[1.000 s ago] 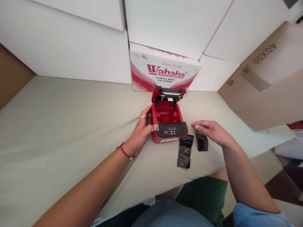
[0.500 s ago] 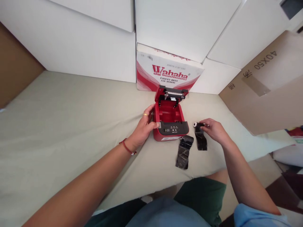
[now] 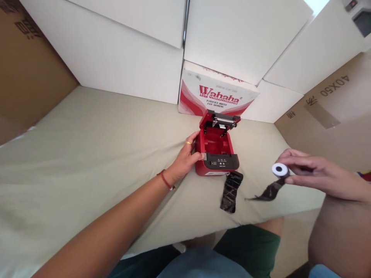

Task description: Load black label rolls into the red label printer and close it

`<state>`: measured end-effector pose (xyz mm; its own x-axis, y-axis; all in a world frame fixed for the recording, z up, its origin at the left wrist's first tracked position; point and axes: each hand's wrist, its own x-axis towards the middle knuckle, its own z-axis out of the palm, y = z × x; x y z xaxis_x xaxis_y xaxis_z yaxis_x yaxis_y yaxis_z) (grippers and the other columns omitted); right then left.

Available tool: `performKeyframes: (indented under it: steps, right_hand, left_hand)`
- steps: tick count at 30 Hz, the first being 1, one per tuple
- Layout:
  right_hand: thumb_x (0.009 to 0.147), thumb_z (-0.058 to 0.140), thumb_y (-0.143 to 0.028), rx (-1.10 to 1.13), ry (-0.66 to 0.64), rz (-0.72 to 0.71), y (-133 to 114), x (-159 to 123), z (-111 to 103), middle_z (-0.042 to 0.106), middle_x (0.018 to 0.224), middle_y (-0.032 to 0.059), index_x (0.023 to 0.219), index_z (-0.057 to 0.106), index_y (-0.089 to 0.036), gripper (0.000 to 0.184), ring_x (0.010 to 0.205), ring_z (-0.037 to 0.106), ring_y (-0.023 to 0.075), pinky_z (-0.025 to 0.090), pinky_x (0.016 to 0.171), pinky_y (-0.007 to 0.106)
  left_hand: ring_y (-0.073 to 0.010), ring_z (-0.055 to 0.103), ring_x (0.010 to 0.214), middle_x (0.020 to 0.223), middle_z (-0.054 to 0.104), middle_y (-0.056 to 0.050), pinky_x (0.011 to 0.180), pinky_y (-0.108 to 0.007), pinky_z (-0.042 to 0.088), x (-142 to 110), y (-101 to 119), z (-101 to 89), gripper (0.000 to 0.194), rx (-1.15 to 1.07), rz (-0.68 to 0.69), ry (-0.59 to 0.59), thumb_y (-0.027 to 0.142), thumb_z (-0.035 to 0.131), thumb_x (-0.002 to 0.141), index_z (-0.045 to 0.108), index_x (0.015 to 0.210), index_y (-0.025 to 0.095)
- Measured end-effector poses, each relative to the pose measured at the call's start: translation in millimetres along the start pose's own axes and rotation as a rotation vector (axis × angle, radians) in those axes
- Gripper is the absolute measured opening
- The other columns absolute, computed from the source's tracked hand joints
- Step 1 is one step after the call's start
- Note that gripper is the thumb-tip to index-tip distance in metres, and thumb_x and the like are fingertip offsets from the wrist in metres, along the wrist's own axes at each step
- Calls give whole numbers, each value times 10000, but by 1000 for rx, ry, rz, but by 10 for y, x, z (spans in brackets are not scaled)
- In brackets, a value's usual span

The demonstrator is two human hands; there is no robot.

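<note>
A red and black label printer stands on the cloth-covered table with its lid tilted up, and its red inner compartment is exposed. My left hand grips the printer's left side, thumb on the front left corner and fingers along the wall. Off to the right, my right hand holds a small label roll raised, its white core end towards me. From this roll a black strip hangs down to the left. Another creased black strip extends from the printer's front onto the cloth.
Behind the printer a Wahaha water carton leans against stacked white boxes. Brown cardboard boxes stand at the left and the right. The table's front edge runs just before my lap.
My right hand has lifted the roll off the cloth and brought it right and nearer to me, its black strip trailing. My left hand stays on the printer. The view has shifted slightly.
</note>
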<state>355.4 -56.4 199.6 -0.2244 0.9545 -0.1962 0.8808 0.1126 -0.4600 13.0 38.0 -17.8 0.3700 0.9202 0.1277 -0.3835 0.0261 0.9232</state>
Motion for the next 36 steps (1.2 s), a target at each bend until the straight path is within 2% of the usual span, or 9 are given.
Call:
performKeyframes:
  steps: [2, 5, 8, 12, 20, 23, 26, 31, 36]
  right_hand:
    - [908, 836, -748, 79, -100, -22, -277, 137, 31, 688, 810, 66, 1164, 915, -282, 538, 704, 604, 205, 534, 655, 371]
    - [959, 794, -619, 90, -8, -13, -616, 556, 361, 561, 683, -30, 1347, 848, -254, 536, 635, 517, 173, 445, 633, 332]
    - [1029, 680, -317, -218, 71, 85, -898, 988, 765, 750, 816, 14, 1395, 796, -247, 391, 732, 668, 203, 494, 741, 335]
    - [1051, 612, -261, -637, 58, 174, -1167, 1370, 1058, 861, 1183, 176, 1309, 782, -186, 318, 1060, 805, 345, 544, 803, 377]
    - [1000, 641, -114, -575, -30, 89, -1162, 1760, 1187, 859, 1256, 228, 1277, 808, -145, 325, 1135, 826, 375, 608, 902, 412]
    - [1011, 699, -168, -492, -31, 31, -1061, 1677, 1146, 879, 1229, 163, 1388, 785, -179, 387, 1107, 827, 336, 615, 932, 402]
    - [1090, 626, -262, -251, 102, -103, -902, 1362, 1094, 898, 1136, 86, 1436, 775, -236, 377, 1049, 837, 288, 639, 965, 418]
    - [1151, 593, -444, -114, 238, -398, -551, 693, 1290, 759, 1578, 132, 1534, 737, -256, 451, 1491, 696, 338, 558, 1272, 580]
    - [1159, 588, -411, -240, 298, -375, -417, 376, 1762, 468, 1846, 125, 1828, 365, -295, 715, 1735, 430, 320, 382, 1416, 661]
  left_hand:
    - [-390, 463, 1674, 1821, 447, -105, 1416, -662, 366, -3, 5, 0, 947, -2, 6, -2, 327, 750, 811, 400, 1690, 298]
    - [-390, 467, 1671, 1829, 434, -99, 1418, -669, 363, -1, -13, -16, 931, 14, 15, -11, 337, 756, 823, 410, 1687, 313]
    - [-389, 463, 1667, 1827, 423, -103, 1415, -666, 370, 11, -60, -47, 928, 44, 31, -11, 352, 755, 833, 411, 1694, 313]
    - [-399, 414, 1687, 1810, 431, -85, 1406, -660, 388, 44, -138, -82, 899, 90, 83, 10, 328, 740, 817, 469, 1674, 328]
    - [-405, 424, 1663, 1801, 420, -125, 1411, -666, 356, 82, -192, -102, 981, 98, 45, 2, 327, 752, 799, 405, 1716, 298]
    - [-395, 432, 1659, 1807, 418, -118, 1401, -653, 378, 66, -185, -105, 946, 130, 77, -6, 333, 740, 833, 410, 1719, 310]
    - [-376, 429, 1669, 1805, 422, -106, 1398, -631, 397, 45, -190, -99, 891, 163, 115, 0, 344, 722, 871, 419, 1709, 331]
    - [-364, 421, 1686, 1797, 396, -135, 1388, -635, 412, -63, -158, -74, 769, 300, 167, 70, 362, 676, 962, 417, 1685, 314]
    - [-355, 512, 1615, 1696, 529, -158, 1375, -636, 407, -313, 28, 25, 609, 846, 659, 249, 313, 665, 1044, 514, 1633, 284]
